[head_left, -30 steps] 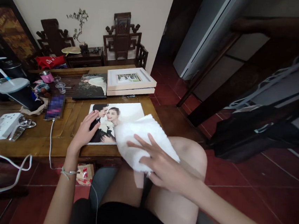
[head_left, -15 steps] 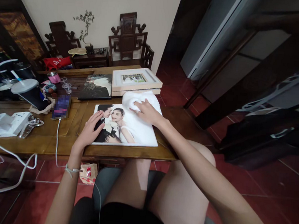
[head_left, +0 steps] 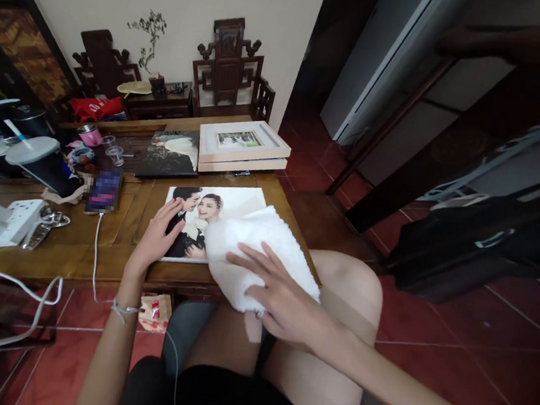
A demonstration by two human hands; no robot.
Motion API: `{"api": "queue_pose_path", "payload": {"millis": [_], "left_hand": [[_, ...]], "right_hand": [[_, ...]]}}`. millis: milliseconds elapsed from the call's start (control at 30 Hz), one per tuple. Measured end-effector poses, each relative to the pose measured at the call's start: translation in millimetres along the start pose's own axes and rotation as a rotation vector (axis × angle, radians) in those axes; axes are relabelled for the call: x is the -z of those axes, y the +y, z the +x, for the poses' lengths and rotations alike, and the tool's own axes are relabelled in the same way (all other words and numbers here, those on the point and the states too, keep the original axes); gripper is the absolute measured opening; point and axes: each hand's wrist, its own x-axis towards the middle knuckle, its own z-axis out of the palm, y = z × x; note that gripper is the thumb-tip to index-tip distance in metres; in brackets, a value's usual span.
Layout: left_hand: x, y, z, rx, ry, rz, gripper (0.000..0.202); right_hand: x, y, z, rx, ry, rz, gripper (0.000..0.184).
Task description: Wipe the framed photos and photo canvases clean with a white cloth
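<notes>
A large wedding photo print [head_left: 232, 202] lies flat near the front edge of a low wooden table [head_left: 78, 254]. My left hand [head_left: 156, 237] rests flat on the print's left edge, fingers stretched out. My right hand [head_left: 278, 292] lies with fingers spread on a white towel [head_left: 256, 242], pressing it onto the print's near right corner. The towel hangs a little past the table edge above my knee.
A second dark wedding print [head_left: 172, 153] and two stacked white frames [head_left: 242, 146] lie farther back. A phone [head_left: 105, 191] on a cable, a white power strip [head_left: 20, 220], cups [head_left: 39, 161] and clutter fill the table's left. Carved chairs [head_left: 229, 77] stand by the wall.
My right hand has drawn the towel from the print's far right corner back to its near right corner. The left hand has stayed on the left edge.
</notes>
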Motion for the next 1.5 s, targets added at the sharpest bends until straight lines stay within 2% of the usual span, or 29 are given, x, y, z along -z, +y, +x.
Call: {"api": "queue_pose_path", "payload": {"millis": [67, 133, 333, 433, 500, 567, 767, 867, 967, 1167, 1267, 1367, 1500], "left_hand": [[-0.3, -1, -1, -0.002, -0.006, 0.001, 0.048], [-0.6, -3, -1, 0.005, -0.009, 0.002, 0.048], [-0.6, -4, -1, 0.026, -0.016, -0.005, 0.047], [-1.0, -5, -1, 0.029, 0.001, -0.013, 0.046], [-1.6, -5, 0, 0.036, 0.012, -0.016, 0.046], [-2.2, -4, 0, 0.039, 0.016, -0.015, 0.045], [-3.6, -3, 0, 0.028, 0.012, 0.003, 0.046], [-4.0, -4, 0, 0.018, 0.005, 0.011, 0.047], [-3.7, -6, 0, 0.01, 0.0, 0.014, 0.047], [-1.9, -6, 1, 0.016, -0.001, 0.008, 0.046], [-1.8, -5, 1, 0.024, 0.004, 0.001, 0.047], [-2.4, -5, 1, 0.042, 0.015, -0.012, 0.045], [-3.5, -5, 2, 0.049, 0.019, -0.009, 0.046]], "right_hand": [[3, 9, 6, 0.001, -0.012, 0.025, 0.032], [8, 29, 22, -0.016, -0.005, 0.025, 0.035], [20, 103, 95, -0.144, 0.038, -0.143, 0.025], [21, 117, 116, -0.184, 0.056, -0.167, 0.026], [19, 113, 117, -0.189, 0.048, -0.176, 0.028], [14, 99, 106, -0.174, 0.023, -0.182, 0.03], [6, 23, 45, -0.061, -0.065, -0.092, 0.034], [6, 0, 28, -0.018, -0.092, -0.043, 0.036], [8, 10, 36, -0.033, -0.072, -0.032, 0.039], [16, 84, 107, -0.152, -0.014, -0.14, 0.033], [15, 105, 133, -0.213, 0.034, -0.163, 0.037], [9, 100, 132, -0.221, 0.026, -0.174, 0.039], [2, 58, 94, -0.146, -0.027, -0.141, 0.032]]}}
